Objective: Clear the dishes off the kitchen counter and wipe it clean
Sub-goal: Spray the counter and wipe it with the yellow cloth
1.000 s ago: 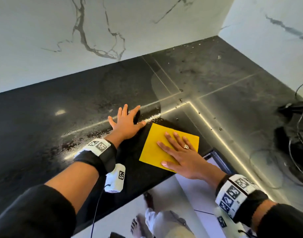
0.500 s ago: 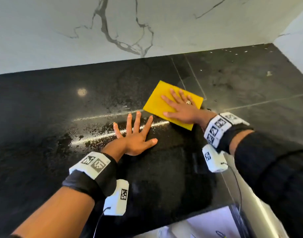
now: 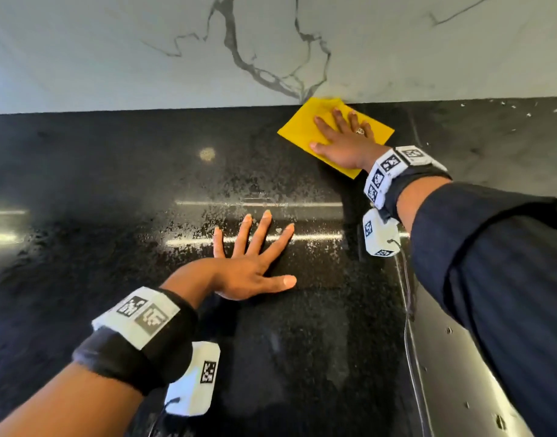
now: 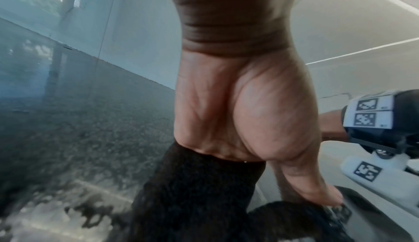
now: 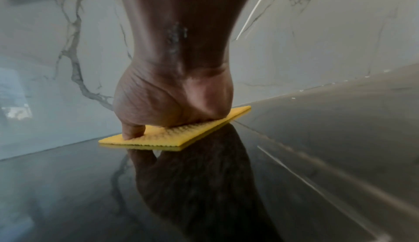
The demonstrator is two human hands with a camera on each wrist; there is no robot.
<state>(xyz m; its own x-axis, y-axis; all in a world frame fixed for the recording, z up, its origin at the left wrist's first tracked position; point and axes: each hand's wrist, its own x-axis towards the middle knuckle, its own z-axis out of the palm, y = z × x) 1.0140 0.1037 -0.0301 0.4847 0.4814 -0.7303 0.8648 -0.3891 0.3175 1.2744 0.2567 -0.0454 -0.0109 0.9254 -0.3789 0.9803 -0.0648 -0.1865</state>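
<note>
Bracing on the black counter (image 3: 81, 171) at the left: left hand (image 3: 249, 272), fingers spread and straight, palm flat on the stone, gripping nothing. Scattered just ahead of those fingertips and off to their left, a speckled film of wet residue (image 3: 226, 209), crossed by bright reflected light strips. Further right and further back, yellow cloth (image 3: 302, 130), flat on the counter with its far corner touching the foot of the marble backsplash (image 3: 176, 58); long axis running diagonally, from back-left toward front-right. Pressed on top of it, right hand (image 3: 343, 143), fingers straight and laid flat, thumb on the near-left edge, not bunching the fabric. Clearly the nearer hand to the cloth; the left well apart from it, toward the front edge. Probably mid-wipe, with the speckled patch lying front-left of the cloth as likely next ground. Nothing standing between cloth and patch except the left hand itself, right beside that path. No dishes in view. Far right, small pale crumbs (image 3: 504, 105) along the backsplash.
</note>
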